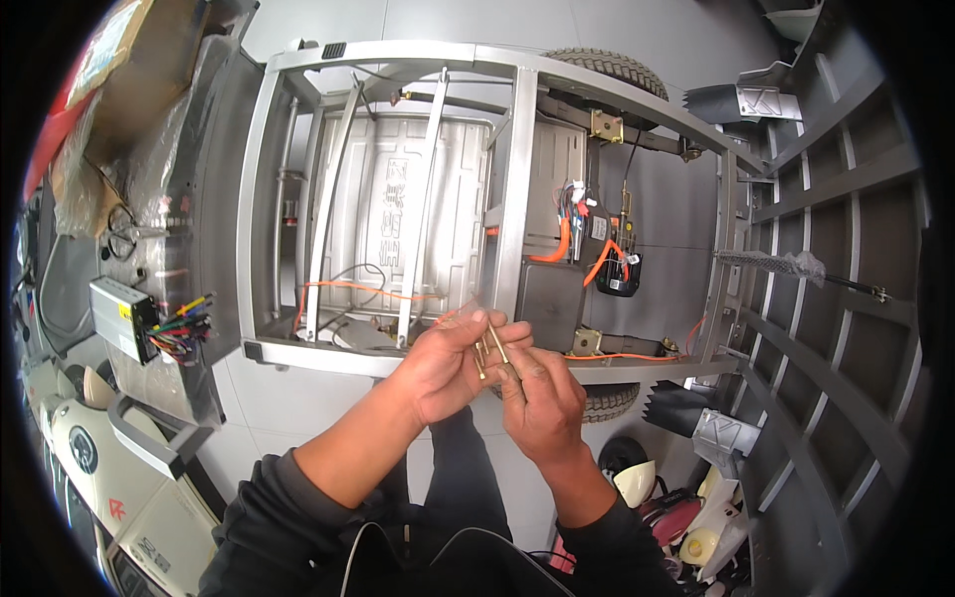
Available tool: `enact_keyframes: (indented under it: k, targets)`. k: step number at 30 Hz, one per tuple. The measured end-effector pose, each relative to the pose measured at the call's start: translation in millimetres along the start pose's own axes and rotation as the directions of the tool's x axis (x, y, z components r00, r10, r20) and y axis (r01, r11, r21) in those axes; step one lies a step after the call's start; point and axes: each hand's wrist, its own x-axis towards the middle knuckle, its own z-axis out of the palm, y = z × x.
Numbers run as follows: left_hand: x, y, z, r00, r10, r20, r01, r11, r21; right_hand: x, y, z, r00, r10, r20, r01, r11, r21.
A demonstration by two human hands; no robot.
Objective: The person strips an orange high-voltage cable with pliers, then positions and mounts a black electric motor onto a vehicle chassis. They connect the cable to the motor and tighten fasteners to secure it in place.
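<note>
My left hand [445, 366] and my right hand [545, 403] meet just above the near rail of a silver-grey vehicle frame [513, 164]. Between the thumb and fingers of the left hand are a few long brass-coloured bolts [482, 362], pointing in slightly different directions. The thumb and fingers of my right hand close on the lower end of one such bolt [497, 342]. Fingers partly cover the bolts, so their full number cannot be told. Beneath the hands, a pressed metal panel [458, 189] and an orange cable [373, 287] show inside the frame.
Tyres [612, 68] stick out at the frame's far and near sides. A dark motor unit [622, 277] with orange leads sits inside. On the right stands a metal rack [851, 189]. To the left are a silver controller box [119, 314] with coloured wires and a white vehicle [95, 453].
</note>
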Motion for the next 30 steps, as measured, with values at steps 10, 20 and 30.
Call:
enact_keyframes:
  k: [10, 20, 30]
  targets:
    - [73, -66, -9, 0.987, -0.103, -0.121, 0.138, 0.933, 0.333, -32, 99, -8, 0.989, 0.003, -0.15, 0.002, 1.0, 0.028]
    - [214, 34, 38, 0.697, 0.531, 0.481, -0.055, -0.63, 0.775, 65, 221, -38, 0.629, 0.766, -0.132, -0.469, 0.51, 0.721]
    - [349, 103, 51, 0.398, 0.11, 0.911, -0.003, -0.993, 0.121, 76, 560, -53, 0.435, 0.89, -0.133, -0.782, 0.447, 0.435]
